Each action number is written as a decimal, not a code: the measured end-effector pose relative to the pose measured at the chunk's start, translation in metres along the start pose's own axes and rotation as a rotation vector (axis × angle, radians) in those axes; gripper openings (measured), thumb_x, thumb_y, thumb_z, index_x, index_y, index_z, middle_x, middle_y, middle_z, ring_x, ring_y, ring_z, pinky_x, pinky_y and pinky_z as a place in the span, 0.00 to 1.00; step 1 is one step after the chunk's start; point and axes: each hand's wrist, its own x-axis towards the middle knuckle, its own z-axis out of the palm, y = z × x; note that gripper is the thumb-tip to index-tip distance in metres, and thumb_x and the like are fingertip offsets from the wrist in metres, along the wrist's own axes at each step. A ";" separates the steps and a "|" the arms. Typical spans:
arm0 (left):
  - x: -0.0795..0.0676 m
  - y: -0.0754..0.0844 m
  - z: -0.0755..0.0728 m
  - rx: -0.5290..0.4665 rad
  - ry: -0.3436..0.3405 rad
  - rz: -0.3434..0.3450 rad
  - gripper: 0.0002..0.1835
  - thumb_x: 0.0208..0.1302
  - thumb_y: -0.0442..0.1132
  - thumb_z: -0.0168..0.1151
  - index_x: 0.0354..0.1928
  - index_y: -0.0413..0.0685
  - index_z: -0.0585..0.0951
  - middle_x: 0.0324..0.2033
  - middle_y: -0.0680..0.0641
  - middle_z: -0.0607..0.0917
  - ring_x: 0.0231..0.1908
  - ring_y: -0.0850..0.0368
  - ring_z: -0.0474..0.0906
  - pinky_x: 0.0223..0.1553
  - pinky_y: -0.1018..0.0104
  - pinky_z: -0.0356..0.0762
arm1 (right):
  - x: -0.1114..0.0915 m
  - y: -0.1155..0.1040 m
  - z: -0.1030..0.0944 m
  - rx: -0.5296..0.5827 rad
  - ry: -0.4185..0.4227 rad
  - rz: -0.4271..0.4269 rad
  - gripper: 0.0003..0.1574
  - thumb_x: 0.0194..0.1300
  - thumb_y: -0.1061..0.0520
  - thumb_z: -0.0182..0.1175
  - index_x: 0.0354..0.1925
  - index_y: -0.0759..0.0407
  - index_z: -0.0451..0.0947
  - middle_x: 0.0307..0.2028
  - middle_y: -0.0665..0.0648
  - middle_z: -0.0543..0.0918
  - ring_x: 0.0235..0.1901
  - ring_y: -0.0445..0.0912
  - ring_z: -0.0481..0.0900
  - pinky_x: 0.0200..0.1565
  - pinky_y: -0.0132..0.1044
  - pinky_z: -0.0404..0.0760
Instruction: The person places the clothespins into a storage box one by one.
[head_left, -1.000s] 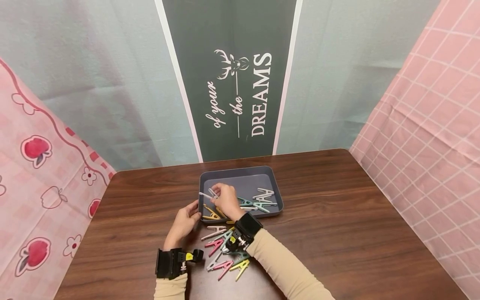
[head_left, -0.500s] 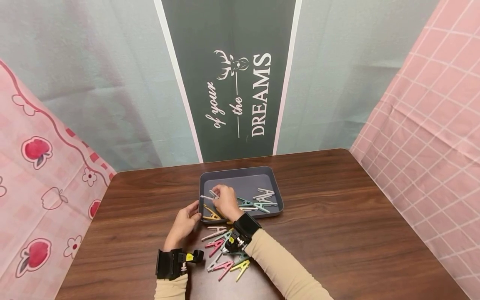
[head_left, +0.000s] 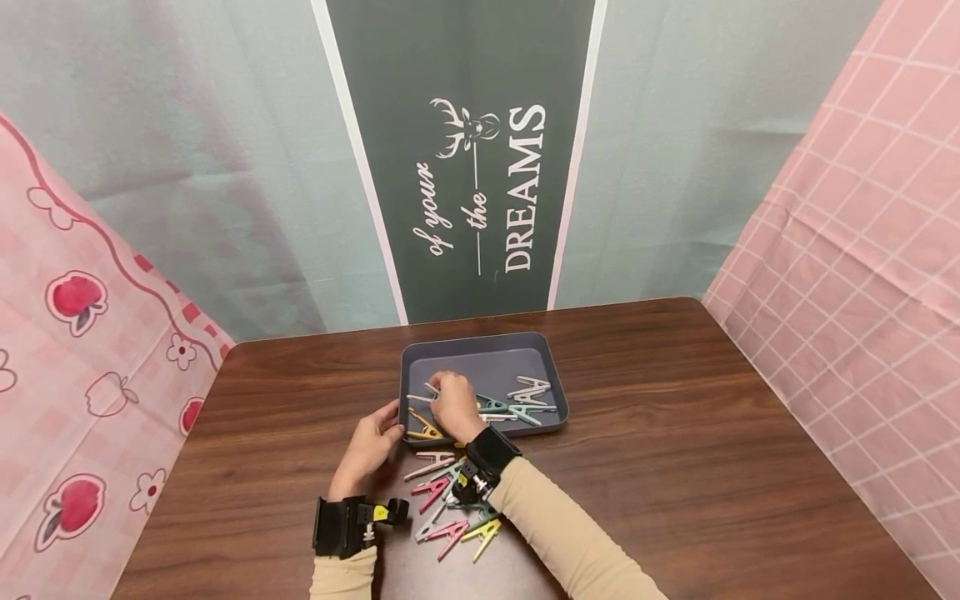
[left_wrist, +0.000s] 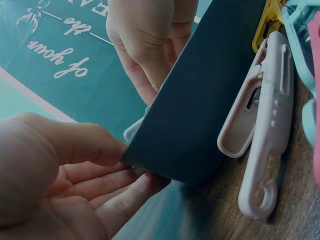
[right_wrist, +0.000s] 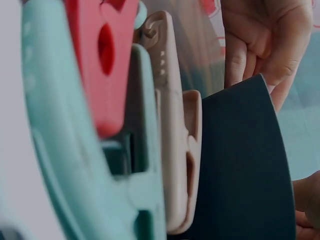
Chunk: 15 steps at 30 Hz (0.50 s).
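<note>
The dark grey tray [head_left: 480, 346] sits toward the back of the table, with several clothespins inside. My left hand [head_left: 367, 450] grips its left wall near the front corner; in the left wrist view the thumb and fingers [left_wrist: 120, 197] pinch the rim. My right hand [head_left: 455, 406] reaches inside the tray and pinches a pale clothespin [head_left: 418, 398], whose far ends stick out to the left of the fingers. A yellow clothespin [head_left: 425, 429] lies beneath that hand. To its right are a dark green clothespin [head_left: 492, 406], a mint one [head_left: 531, 413] and white ones [head_left: 529, 387].
In front of the tray, a loose pile of clothespins lies on the wooden table [head_left: 675, 467]: a beige one [head_left: 430, 464], pink ones [head_left: 452, 533], a yellow-green one [head_left: 483, 536] and others partly behind the right wrist. Curtains hang around the table's back and sides.
My right hand has moved slightly right and toward me inside the tray, carrying the pale clothespin along. The left hand stays on the tray's edge.
</note>
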 end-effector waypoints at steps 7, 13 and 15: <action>0.000 0.000 -0.001 -0.013 -0.008 0.001 0.27 0.65 0.24 0.49 0.67 0.28 0.64 0.60 0.27 0.75 0.61 0.37 0.75 0.57 0.57 0.80 | -0.001 0.000 0.004 -0.143 0.007 -0.006 0.16 0.47 0.68 0.66 0.38 0.59 0.85 0.35 0.59 0.88 0.36 0.54 0.85 0.37 0.42 0.83; 0.000 -0.001 0.000 0.001 -0.009 -0.006 0.28 0.65 0.24 0.49 0.68 0.28 0.63 0.61 0.27 0.74 0.62 0.37 0.74 0.58 0.56 0.79 | -0.002 -0.001 0.005 -0.192 -0.007 0.003 0.15 0.47 0.67 0.67 0.37 0.59 0.85 0.35 0.59 0.88 0.36 0.54 0.85 0.38 0.42 0.83; 0.000 -0.001 -0.001 0.002 -0.009 -0.008 0.28 0.65 0.24 0.49 0.68 0.28 0.63 0.61 0.27 0.74 0.62 0.37 0.74 0.58 0.56 0.79 | -0.002 0.000 0.005 -0.188 -0.013 0.001 0.15 0.46 0.67 0.68 0.37 0.59 0.85 0.34 0.59 0.88 0.36 0.54 0.85 0.37 0.42 0.83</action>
